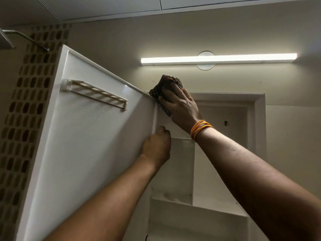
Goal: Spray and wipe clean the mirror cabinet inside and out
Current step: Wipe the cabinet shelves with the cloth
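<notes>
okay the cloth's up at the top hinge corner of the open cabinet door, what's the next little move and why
Probably drag the cloth down the hinge edge: the right hand presses it at the top corner, and the left hand steadies the door lower down.

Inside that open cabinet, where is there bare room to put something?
The shelf below the upright divider looks bare, as does the tall compartment right of it. The top left corner is crowded: the right hand presses a cloth there, the left hand grips the door.
</notes>
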The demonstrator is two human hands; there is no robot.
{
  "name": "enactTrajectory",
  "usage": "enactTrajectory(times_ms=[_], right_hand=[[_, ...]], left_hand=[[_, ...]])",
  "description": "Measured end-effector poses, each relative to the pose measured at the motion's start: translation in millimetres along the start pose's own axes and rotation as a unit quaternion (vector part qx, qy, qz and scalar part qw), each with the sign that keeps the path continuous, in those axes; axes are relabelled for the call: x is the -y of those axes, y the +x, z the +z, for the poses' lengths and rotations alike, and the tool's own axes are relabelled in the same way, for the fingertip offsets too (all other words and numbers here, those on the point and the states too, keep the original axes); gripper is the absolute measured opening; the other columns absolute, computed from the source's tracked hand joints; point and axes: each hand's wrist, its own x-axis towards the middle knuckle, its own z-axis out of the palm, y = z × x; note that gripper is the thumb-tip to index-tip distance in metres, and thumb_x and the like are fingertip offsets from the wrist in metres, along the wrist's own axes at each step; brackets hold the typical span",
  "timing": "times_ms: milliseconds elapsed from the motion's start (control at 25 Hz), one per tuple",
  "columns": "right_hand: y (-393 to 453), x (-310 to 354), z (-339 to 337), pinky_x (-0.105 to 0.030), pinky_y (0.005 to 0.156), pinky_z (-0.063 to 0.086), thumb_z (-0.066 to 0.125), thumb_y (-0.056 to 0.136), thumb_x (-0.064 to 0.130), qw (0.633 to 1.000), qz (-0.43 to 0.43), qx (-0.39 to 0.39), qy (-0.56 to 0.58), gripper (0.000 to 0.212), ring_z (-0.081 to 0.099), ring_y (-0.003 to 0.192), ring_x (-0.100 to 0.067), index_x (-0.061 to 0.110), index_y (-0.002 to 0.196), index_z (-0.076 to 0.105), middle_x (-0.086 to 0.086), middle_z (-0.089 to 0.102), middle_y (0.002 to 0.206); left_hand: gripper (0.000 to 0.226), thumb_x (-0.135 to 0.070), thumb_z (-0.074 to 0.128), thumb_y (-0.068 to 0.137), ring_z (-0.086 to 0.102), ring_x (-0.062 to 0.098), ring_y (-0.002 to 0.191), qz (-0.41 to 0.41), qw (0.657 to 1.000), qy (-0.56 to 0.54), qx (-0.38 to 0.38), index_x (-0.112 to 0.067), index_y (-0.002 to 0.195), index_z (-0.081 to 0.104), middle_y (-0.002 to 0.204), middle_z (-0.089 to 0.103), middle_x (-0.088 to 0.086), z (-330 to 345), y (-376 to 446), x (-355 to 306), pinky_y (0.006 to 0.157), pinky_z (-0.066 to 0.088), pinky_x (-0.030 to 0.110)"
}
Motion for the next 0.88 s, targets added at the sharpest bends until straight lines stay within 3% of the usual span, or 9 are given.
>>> enactTrajectory(times_ms=[120,360,640,760,880], right_hand=[[-9.3,-19.5,-5.2,-0.062,0.106,0.045,0.041,0.094,0.013,0.997,-0.065,-0.016,-0.048,0.043,0.042,0.142,-0.046,0.017,0.127,0.069,-0.012,0.059,0.143],[-44.9,-53.4,-15.2,-0.059,0.096,0.05,0.048,0.106,0.015,0.978,-0.079,-0.042,-0.186,0.034,0.043,0.14,-0.047,0.011,0.138,0.059,-0.014,0.052,0.149],[-112.2,-118.7,-47.6,-0.061,0.1,0.049,0.029,0.112,0.015,0.971,-0.041,-0.043,-0.231,0.041,0.042,0.141,-0.05,0.007,0.139,0.058,-0.018,0.052,0.149],[-127.5,-131.9,-56.9,-0.061,0.102,0.047,0.039,0.11,0.012,0.965,-0.026,-0.028,-0.258,0.035,0.039,0.142,-0.05,0.006,0.138,0.06,-0.019,0.05,0.15],[-135.7,-135.2,-66.3,-0.063,0.095,0.052,0.046,0.106,0.011,0.965,0.006,-0.026,-0.26,0.033,0.045,0.137,-0.051,0.001,0.132,0.062,-0.021,0.053,0.145]], left_hand=[[0.029,-0.004,0.061,0.085,0.063,0.038,0.087,-0.003,1.0,-0.006,0.003,-0.007,0.113,0.054,0.119,0.046,0.011,0.9,0.4,0.2,0.062,0.046,0.039],[0.03,-0.001,0.058,0.087,0.064,0.036,0.085,0.003,1.0,-0.014,0.002,-0.009,0.115,0.052,0.118,0.046,0.009,2.8,0.0,1.2,0.064,0.052,0.04],[0.028,-0.002,0.058,0.085,0.064,0.036,0.083,0.007,1.0,0.003,-0.012,-0.008,0.112,0.052,0.117,0.047,0.011,7.0,4.0,0.1,0.058,0.044,0.036],[0.027,-0.003,0.059,0.085,0.064,0.038,0.082,0.01,1.0,0.004,-0.019,-0.008,0.11,0.052,0.116,0.049,0.012,7.1,8.0,-1.5,0.059,0.047,0.037],[0.026,-0.003,0.058,0.084,0.064,0.039,0.081,0.013,1.0,0.006,-0.016,-0.007,0.109,0.053,0.114,0.05,0.013,7.9,12.5,-0.3,0.059,0.048,0.038]])
